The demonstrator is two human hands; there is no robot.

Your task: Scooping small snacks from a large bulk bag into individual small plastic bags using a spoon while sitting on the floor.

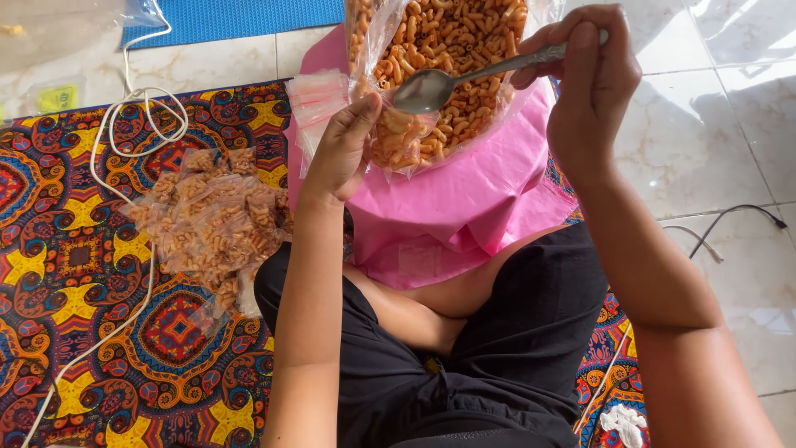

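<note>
My right hand [584, 79] grips the handle of a metal spoon [431, 87], its empty bowl hovering over a small clear bag [398, 141] partly filled with orange macaroni snacks. My left hand [344, 149] holds that small bag at its mouth. Behind it stands a large clear bag [452, 37] full of the same snacks, resting on a pink plastic sheet [464, 207]. I sit cross-legged in black shorts.
A pile of filled small bags [211, 220] lies on the patterned mat [75, 274] at my left. A stack of empty clear bags [315, 99] sits beside the pink sheet. A white cord [137, 124] loops over the mat. White tiles [713, 141] lie right.
</note>
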